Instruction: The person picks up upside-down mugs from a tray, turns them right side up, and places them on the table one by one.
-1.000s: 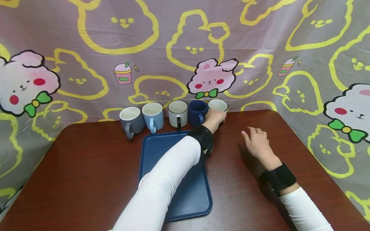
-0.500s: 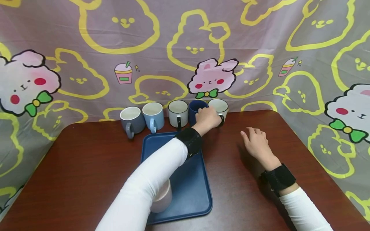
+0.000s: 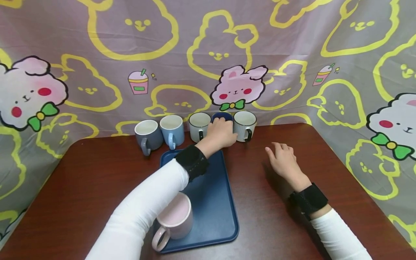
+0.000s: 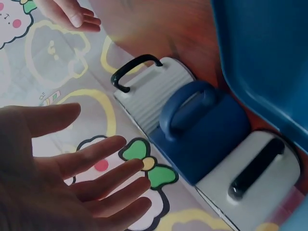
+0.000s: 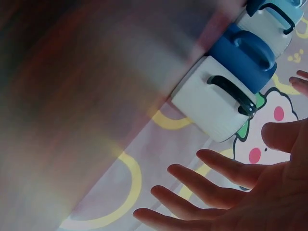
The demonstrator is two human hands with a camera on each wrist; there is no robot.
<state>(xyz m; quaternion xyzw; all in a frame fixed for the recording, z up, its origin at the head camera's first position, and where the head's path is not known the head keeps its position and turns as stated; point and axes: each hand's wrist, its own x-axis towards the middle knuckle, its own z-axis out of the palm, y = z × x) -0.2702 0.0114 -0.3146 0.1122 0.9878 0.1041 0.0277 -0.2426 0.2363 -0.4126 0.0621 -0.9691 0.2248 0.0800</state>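
My left hand [image 3: 219, 134] hovers before the dark blue mug [image 4: 211, 139], hiding most of it in the head view. The left wrist view shows that hand's fingers spread, apart from the mugs and holding nothing. To the blue mug's right stands a ribbed white mug [image 3: 244, 126] with a black handle; on its left is a smooth white, black-handled mug [image 3: 199, 126]. Over the table at right, my right hand [image 3: 283, 160] is empty, its fingers loosely extended. A pink mug [image 3: 177, 218] stands at the near left of the blue tray [image 3: 217, 216], partly behind the left sleeve.
A light blue mug [image 3: 172, 130] and a grey-blue mug [image 3: 148, 136] continue the row leftward along the back edge of the brown table [image 3: 97, 180]. Patterned cloth [image 3: 182, 72] hangs right behind the mugs. The left forearm crosses above the tray.
My left hand has moved left from the ribbed white mug to the dark blue one. As the forearm swung left, the pink mug came into view. My right hand shifted slightly left.
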